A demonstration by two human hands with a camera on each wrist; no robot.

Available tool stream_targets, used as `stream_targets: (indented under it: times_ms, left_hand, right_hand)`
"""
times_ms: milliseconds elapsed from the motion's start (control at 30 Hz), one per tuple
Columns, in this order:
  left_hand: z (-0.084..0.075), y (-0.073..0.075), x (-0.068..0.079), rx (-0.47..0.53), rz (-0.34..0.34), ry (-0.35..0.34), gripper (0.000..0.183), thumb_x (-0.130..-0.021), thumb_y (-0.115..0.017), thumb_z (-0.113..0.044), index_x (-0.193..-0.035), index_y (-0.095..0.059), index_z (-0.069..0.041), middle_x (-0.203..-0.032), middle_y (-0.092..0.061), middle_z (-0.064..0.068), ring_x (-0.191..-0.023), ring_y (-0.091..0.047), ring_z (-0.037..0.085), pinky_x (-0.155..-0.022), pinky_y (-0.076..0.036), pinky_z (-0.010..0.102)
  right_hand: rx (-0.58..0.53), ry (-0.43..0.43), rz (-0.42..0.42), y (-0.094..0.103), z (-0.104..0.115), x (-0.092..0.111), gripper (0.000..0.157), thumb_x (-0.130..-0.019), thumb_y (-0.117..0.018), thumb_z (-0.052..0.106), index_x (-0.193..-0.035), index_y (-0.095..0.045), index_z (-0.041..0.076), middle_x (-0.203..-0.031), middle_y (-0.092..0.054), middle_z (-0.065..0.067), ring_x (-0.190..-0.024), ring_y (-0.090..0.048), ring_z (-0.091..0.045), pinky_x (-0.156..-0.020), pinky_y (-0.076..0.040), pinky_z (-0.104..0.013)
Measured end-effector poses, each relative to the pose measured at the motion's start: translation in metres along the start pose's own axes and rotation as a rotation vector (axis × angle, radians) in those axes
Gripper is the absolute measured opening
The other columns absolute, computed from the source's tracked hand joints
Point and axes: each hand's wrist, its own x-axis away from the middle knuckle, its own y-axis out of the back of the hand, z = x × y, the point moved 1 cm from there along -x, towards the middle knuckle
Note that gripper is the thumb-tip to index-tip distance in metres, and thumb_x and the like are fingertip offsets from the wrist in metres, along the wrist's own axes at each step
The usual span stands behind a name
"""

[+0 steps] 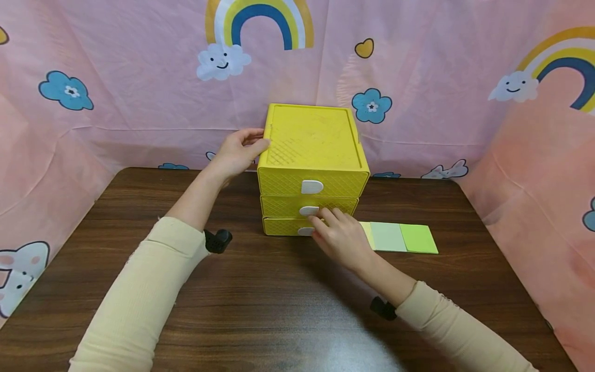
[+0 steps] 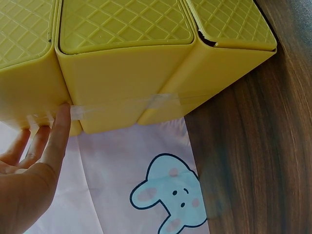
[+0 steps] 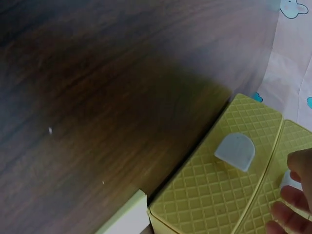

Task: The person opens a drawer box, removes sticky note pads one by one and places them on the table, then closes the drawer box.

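Note:
A yellow three-tier drawer box (image 1: 311, 134) stands on the table with its drawers closed. Each drawer front carries a white rounded tab handle, the middle handle (image 1: 309, 211) lying between the top and bottom ones. My left hand (image 1: 238, 154) rests against the box's left side near the top; in the left wrist view its fingers (image 2: 59, 131) touch the side wall. My right hand (image 1: 341, 237) is at the middle drawer's handle, fingers loosely bent. In the right wrist view, that handle (image 3: 288, 181) shows in the gap between thumb and fingers, partly hidden by the hand.
On the dark wooden table (image 1: 260, 299), a row of pale yellow, mint and green sticky-note pads (image 1: 389, 237) lies right of the box. Clear tape (image 2: 122, 105) runs across the box's side. A pink patterned cloth (image 1: 162, 98) hangs behind and around the table.

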Motion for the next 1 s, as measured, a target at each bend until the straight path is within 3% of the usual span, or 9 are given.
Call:
stream_targets:
  times_ms: [167, 400, 1000]
  left_hand:
    - [0.000, 0.000, 0.000, -0.018, -0.012, -0.019, 0.054, -0.086, -0.052, -0.033, -0.133, -0.036, -0.011, -0.128, -0.043, 0.008, -0.115, -0.041, 0.019, -0.093, -0.040, 0.035]
    - [0.001, 0.000, -0.001, -0.020, -0.011, -0.017, 0.053, -0.086, -0.052, -0.033, -0.132, -0.037, -0.011, -0.127, -0.043, 0.008, -0.114, -0.042, 0.019, -0.091, -0.042, 0.034]
    - [0.001, 0.000, 0.001, -0.036, -0.012, -0.020, 0.054, -0.086, -0.052, -0.035, -0.132, -0.037, -0.012, -0.128, -0.043, 0.006, -0.116, -0.040, 0.018, -0.093, -0.040, 0.034]
  right_hand:
    - [0.005, -0.013, 0.050, -0.005, 0.004, 0.002, 0.021, -0.075, -0.065, 0.023, -0.093, -0.060, 0.012, -0.086, -0.055, -0.002, -0.069, -0.050, -0.019, -0.052, -0.045, -0.028]
    - [0.025, -0.031, 0.108, -0.012, 0.007, 0.004, 0.021, -0.074, -0.067, 0.026, -0.088, -0.060, 0.012, -0.084, -0.056, -0.001, -0.068, -0.050, -0.019, -0.052, -0.044, -0.028]
    - [0.025, -0.093, 0.116, -0.022, 0.011, 0.008, 0.016, -0.074, -0.067, 0.023, -0.082, -0.060, 0.012, -0.075, -0.055, -0.002, -0.064, -0.052, -0.019, -0.050, -0.045, -0.029]
